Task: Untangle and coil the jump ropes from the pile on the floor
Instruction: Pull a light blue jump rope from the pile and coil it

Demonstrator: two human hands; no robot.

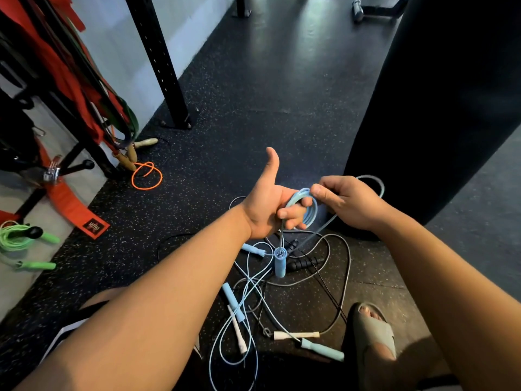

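My left hand (266,201) holds a small coil of light blue jump rope (308,210) wound around its fingers, thumb pointing up. A blue handle (280,262) of that rope dangles below the hand. My right hand (346,203) pinches the same blue rope just right of the coil, with a loop arching behind it. Beneath both hands lies the tangled pile (282,300) on the floor: blue, grey and black ropes with blue, white and black handles.
A black punching bag (439,108) stands at right. A rack post (160,63) and hanging red and green bands (84,88) are at left. An orange rope (146,176) and a coiled green rope (22,241) lie at left. My sandalled foot (372,331) is beside the pile.
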